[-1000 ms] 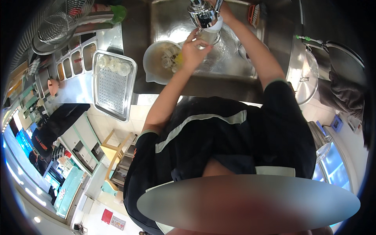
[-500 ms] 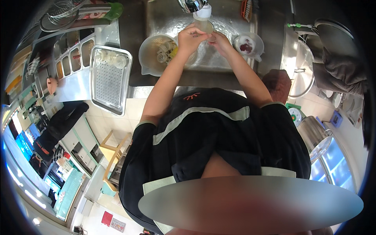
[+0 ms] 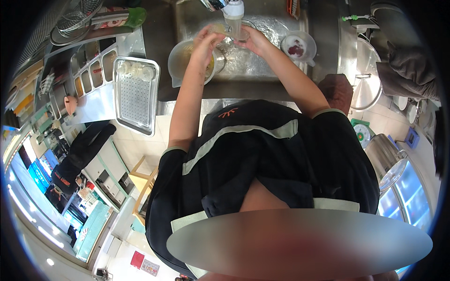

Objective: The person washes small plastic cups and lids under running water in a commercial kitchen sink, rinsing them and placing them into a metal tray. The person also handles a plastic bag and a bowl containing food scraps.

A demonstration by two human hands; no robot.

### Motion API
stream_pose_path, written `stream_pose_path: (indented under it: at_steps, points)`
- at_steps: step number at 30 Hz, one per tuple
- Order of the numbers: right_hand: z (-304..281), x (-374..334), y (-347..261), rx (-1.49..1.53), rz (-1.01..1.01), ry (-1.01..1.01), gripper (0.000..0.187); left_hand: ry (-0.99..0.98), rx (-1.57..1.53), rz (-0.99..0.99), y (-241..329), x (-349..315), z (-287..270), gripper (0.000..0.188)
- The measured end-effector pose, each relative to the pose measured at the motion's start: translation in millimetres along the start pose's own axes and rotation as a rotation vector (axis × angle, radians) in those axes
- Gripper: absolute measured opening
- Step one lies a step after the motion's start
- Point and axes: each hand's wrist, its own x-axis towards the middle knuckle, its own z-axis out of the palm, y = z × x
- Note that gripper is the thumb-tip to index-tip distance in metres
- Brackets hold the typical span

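Observation:
Over the metal sink [image 3: 262, 65], my left hand [image 3: 205, 41] is closed on a small, pale yellowish, translucent piece [image 3: 217, 29] whose exact kind I cannot make out. My right hand [image 3: 255, 41] grips a small clear cup [image 3: 241, 34] directly below the white tap nozzle [image 3: 233, 10], where water seems to run into it. Below my left wrist stands a translucent plastic jug [image 3: 178, 65], its contents mostly hidden by the forearm. To the right of my right hand sits another jug [image 3: 307, 49] with white foam and something dark red in it.
A perforated metal tray [image 3: 136, 100] holding several clear small cups [image 3: 135, 70] lies left of the sink. An orange brush [image 3: 294, 8] rests at the sink's far right. Large steel pots [image 3: 386, 157] stand at the right. A person in black [image 3: 79, 154] is farther off at left.
My hands have drawn apart. The left has moved leftward with the pale yellowish piece; the right has shifted a little left and up, keeping the clear cup below the nozzle.

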Motion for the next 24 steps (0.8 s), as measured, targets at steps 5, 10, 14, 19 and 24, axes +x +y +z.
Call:
stream_pose_path:
  at_steps: [5,10,14,19,24]
  points:
    - [7,-6,-2,0.057,-0.008,-0.041,0.034,0.014,-0.099,0.064,4,-8,4,0.056]
    - [14,-5,-6,0.137,0.010,-0.006,0.038,0.028,-0.149,0.033,11,-16,-1,0.055]
    - [15,-7,-9,0.189,0.023,0.023,0.041,0.045,-0.112,0.033,14,-21,-8,0.054]
    - [13,-7,-13,0.112,-0.108,0.112,0.042,0.135,-0.052,0.037,10,-26,-8,0.052]
    - [8,-11,-14,-0.141,-0.390,0.022,0.030,0.141,-0.072,-0.026,0,-27,-8,0.050]
